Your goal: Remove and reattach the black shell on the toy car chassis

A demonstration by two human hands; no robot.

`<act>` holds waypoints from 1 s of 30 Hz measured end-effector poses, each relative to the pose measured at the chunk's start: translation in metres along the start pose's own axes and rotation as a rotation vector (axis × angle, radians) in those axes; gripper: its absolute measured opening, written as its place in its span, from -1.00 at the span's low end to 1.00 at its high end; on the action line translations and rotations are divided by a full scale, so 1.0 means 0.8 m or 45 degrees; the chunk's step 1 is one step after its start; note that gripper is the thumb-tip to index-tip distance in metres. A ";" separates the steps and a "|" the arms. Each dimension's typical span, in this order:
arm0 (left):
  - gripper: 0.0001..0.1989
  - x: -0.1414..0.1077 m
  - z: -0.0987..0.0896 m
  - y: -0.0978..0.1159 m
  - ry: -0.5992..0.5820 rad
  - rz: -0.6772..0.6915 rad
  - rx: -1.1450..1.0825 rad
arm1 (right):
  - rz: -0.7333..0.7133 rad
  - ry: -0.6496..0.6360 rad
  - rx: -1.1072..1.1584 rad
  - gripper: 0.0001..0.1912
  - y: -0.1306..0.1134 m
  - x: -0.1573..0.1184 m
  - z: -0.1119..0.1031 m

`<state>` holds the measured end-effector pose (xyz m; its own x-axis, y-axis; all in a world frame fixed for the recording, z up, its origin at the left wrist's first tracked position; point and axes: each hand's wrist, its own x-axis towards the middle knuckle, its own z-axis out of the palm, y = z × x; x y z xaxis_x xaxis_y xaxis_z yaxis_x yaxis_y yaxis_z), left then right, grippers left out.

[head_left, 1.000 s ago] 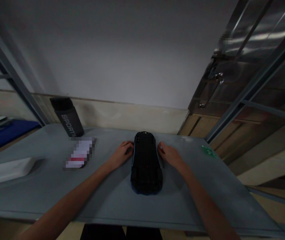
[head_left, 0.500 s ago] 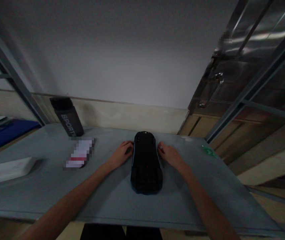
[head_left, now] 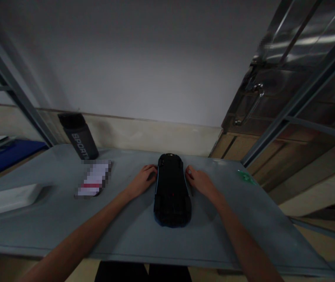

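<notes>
A black toy car [head_left: 172, 184] lies upside down on the grey table, its dark underside up and a thin blue edge showing along its sides. My left hand [head_left: 143, 180] rests at its left side, fingers curled in and fingertips against the edge. On the opposite side, my right hand [head_left: 198, 179] is curled too, with its fingertips at the car's right edge. Between them the two hands hold the car by its sides. A small dark shape shows below the right fingers; I cannot make out what it is.
On the left of the grey table [head_left: 120, 235] are a dark sports bottle [head_left: 80, 135], a phone [head_left: 95, 180] with a blurred screen, and a white case [head_left: 8, 199]. A green scrap [head_left: 246, 177] lies far right. Metal posts [head_left: 276, 117] rise at both sides.
</notes>
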<state>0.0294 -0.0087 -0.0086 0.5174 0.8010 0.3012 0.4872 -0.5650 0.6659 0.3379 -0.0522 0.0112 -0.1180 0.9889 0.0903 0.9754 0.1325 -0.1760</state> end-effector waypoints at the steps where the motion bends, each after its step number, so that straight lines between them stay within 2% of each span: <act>1: -0.90 0.000 0.000 0.000 0.002 -0.002 -0.003 | -0.001 0.002 0.000 -0.87 0.000 0.000 0.000; 10: -0.90 -0.002 0.000 0.004 0.006 -0.020 -0.007 | -0.019 0.036 0.003 -0.92 -0.001 -0.002 -0.001; 16: -0.85 -0.004 -0.002 0.006 -0.005 -0.028 -0.032 | -0.016 0.018 -0.006 -0.87 -0.004 -0.005 -0.005; 20: -0.67 -0.004 -0.002 0.002 0.054 -0.093 -0.114 | 0.000 -0.052 -0.036 -0.81 -0.006 -0.006 -0.008; 24: -0.48 -0.005 0.001 0.006 0.145 -0.252 -0.336 | -0.011 -0.100 -0.062 -0.78 -0.007 -0.009 -0.013; 28: -0.26 -0.007 0.005 0.022 0.055 -0.466 -0.787 | -0.042 -0.115 -0.051 -0.79 -0.005 -0.012 -0.015; 30: -0.11 -0.007 0.007 0.028 -0.009 -0.499 -0.915 | -0.052 -0.114 -0.034 -0.80 -0.004 -0.013 -0.016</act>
<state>0.0413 -0.0270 0.0007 0.4086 0.9115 -0.0471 0.0649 0.0224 0.9976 0.3385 -0.0640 0.0230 -0.1728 0.9849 0.0087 0.9739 0.1722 -0.1478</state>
